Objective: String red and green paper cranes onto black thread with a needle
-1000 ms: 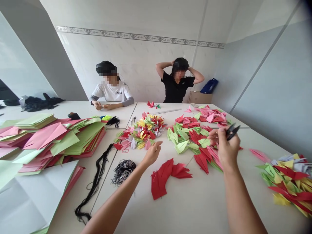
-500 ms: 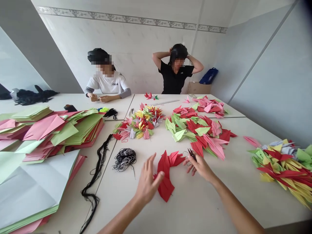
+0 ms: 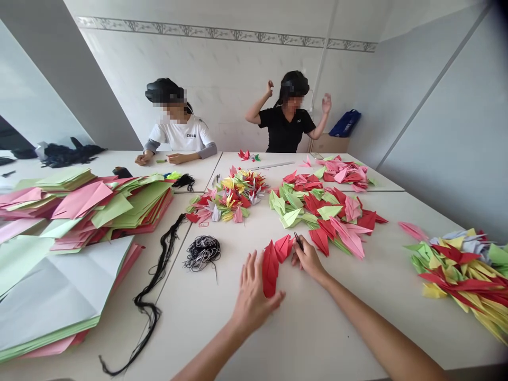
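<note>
My left hand [image 3: 254, 296] lies beside a large red folded paper piece [image 3: 270, 271], fingers stretched and thumb apart, partly covering its lower left side. Just beyond that piece is a smaller red folded paper [image 3: 283, 247]. Between the fingers of my right hand [image 3: 310, 260] is a small dark pointed tool [image 3: 299, 242], its tip pointing away from me; its exact kind is unclear. A tangle of black and white thread [image 3: 203, 253] lies to the left of my left hand.
Stacks of coloured paper [image 3: 59, 296] fill the left side. A long black cord bundle [image 3: 147, 305] lies beside them. Folded paper piles [image 3: 331, 209] spread ahead, with another pile [image 3: 464, 270] at right. Two people sit across, one in white [image 3: 180, 135], one in black [image 3: 289, 129].
My right hand with the tool has moved left, closer to the red pieces. My left hand has shifted right against the large red piece. The person in black has lowered both hands from their head.
</note>
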Demonstrator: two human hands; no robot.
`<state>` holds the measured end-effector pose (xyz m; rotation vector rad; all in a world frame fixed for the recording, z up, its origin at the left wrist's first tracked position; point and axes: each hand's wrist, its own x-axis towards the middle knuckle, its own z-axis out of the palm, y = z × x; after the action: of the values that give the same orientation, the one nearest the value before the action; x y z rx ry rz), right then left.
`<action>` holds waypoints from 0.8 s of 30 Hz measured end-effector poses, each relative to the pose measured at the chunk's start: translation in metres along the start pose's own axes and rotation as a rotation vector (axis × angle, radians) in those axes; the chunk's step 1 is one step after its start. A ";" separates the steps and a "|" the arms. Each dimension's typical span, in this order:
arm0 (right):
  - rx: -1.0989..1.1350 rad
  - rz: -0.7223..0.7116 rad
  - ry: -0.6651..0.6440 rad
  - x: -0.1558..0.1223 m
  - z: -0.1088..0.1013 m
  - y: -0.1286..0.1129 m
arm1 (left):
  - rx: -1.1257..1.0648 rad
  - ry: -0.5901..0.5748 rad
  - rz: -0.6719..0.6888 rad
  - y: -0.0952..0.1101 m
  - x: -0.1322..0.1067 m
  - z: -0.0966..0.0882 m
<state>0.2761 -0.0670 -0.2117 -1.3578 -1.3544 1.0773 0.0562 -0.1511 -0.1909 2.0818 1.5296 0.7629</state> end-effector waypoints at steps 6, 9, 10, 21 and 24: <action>-0.010 -0.028 0.020 -0.003 -0.002 -0.001 | 0.121 -0.405 0.241 -0.004 0.025 -0.023; -0.010 -0.051 0.043 -0.003 -0.003 -0.004 | 0.275 -0.347 0.223 -0.009 0.052 -0.046; -0.011 -0.061 0.057 -0.003 -0.003 -0.005 | 0.310 -0.284 0.188 -0.008 0.060 -0.047; -0.025 -0.057 0.344 -0.003 -0.008 -0.001 | 0.280 -0.138 0.313 0.004 0.120 0.025; -0.039 -0.064 0.317 0.000 -0.006 -0.001 | 0.238 -0.128 0.342 -0.005 0.123 0.025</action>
<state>0.2816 -0.0675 -0.2099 -1.4349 -1.1795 0.7585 0.0977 -0.0322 -0.1918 2.5577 1.2632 0.5674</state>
